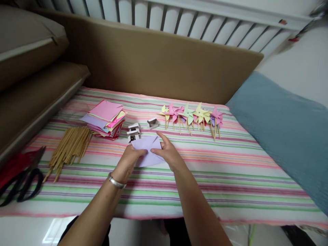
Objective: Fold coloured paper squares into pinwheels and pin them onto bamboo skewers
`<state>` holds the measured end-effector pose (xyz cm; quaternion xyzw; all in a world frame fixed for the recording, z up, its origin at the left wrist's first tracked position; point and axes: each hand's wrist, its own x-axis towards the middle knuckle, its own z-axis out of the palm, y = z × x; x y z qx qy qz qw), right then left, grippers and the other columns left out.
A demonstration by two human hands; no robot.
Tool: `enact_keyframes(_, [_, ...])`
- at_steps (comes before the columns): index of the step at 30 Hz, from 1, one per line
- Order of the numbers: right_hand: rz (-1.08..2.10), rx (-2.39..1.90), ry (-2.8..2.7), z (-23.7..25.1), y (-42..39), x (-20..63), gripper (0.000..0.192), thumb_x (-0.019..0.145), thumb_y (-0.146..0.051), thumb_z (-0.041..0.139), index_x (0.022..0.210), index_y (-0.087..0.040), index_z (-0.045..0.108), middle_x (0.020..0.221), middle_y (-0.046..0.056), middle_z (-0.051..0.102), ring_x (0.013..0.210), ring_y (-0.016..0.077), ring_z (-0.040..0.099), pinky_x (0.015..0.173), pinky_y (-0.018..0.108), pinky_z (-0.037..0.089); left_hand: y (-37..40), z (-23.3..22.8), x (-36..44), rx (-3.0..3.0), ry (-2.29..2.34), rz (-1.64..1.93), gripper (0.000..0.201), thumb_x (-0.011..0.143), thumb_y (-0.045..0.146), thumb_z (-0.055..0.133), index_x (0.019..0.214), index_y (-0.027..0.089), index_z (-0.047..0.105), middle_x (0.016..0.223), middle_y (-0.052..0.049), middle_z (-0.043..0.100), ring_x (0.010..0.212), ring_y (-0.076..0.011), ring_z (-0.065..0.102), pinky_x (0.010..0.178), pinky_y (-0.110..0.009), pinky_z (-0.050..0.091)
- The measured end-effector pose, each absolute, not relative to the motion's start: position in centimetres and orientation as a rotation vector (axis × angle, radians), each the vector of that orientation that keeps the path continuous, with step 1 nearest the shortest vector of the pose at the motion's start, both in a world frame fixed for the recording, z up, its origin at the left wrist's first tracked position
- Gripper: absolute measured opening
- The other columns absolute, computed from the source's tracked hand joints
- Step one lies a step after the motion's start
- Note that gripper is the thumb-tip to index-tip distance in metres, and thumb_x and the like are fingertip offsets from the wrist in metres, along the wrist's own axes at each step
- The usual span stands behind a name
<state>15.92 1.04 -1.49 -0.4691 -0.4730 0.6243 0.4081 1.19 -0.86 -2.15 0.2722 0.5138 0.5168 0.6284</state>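
Observation:
Between my two hands is a square of lilac paper (149,160), with slits running in from its corners. My left hand (130,158) pinches its left side, the thumb lying on top. On the right side my right hand (169,153) grips the sheet with thumb on top and the index finger stretched out past the upper corner. Just beyond the paper stand small white boxes (133,127), with small dark items in the nearest one. Another small white box (152,123) sits a little to the right.
Finished paper pinwheels (188,115) on sticks lie at the back right. To the left are a stack of coloured paper (106,112), a pile of thin wooden sticks (68,147) and black-handled scissors (24,181). A brown board (153,61) bounds the striped cloth (217,191) behind.

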Motion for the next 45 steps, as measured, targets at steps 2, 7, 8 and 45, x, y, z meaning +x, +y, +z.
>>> enact_keyframes(2, [1.571, -1.191, -1.210, -1.7, 1.1, 16.0, 0.083, 0.056, -0.014, 0.071, 0.132, -0.024, 0.039, 0.087, 0.001, 0.067, 0.073, 0.0173, 0.063, 0.062, 0.029, 0.051, -0.9, -2.0, 1.3, 0.628, 1.166, 1.146, 0.033, 0.048, 0.010, 0.071, 0.080, 0.012, 0.071, 0.076, -0.008, 0.072, 0.068, -0.0213, 0.064, 0.064, -0.030, 0.048])
enact_keyframes(7, [1.441, -1.230, -1.285, -2.4, 1.0, 15.6, 0.075, 0.057, -0.012, 0.069, 0.127, -0.024, 0.046, 0.094, 0.003, 0.068, 0.080, 0.0199, 0.065, 0.064, 0.030, 0.053, -0.9, -1.7, 1.4, 0.666, 1.163, 1.130, 0.033, 0.046, 0.008, 0.072, 0.079, 0.012, 0.071, 0.073, -0.008, 0.072, 0.065, -0.0218, 0.064, 0.064, -0.031, 0.049])
enact_keyframes(8, [1.434, -1.233, -1.282, -2.3, 1.0, 15.6, 0.074, 0.058, -0.012, 0.068, 0.127, -0.023, 0.046, 0.092, 0.003, 0.068, 0.079, 0.0199, 0.065, 0.064, 0.031, 0.054, -0.9, -1.7, 1.4, 0.678, 1.166, 1.135, 0.033, 0.046, 0.008, 0.073, 0.079, 0.012, 0.071, 0.073, -0.007, 0.072, 0.065, -0.0214, 0.064, 0.064, -0.031, 0.048])
enact_keyframes(45, [0.411, -1.024, -1.994, -1.8, -1.0, 14.6, 0.012, 0.081, -0.020, 0.058, 0.079, -0.024, 0.069, 0.132, 0.006, 0.049, 0.132, 0.0256, 0.029, 0.103, 0.048, 0.031, 0.1, -1.4, -1.8, 0.493, 1.117, 1.291, 0.024, 0.046, 0.019, 0.076, 0.067, 0.010, 0.068, 0.061, -0.004, 0.068, 0.051, -0.0136, 0.058, 0.055, -0.025, 0.043])
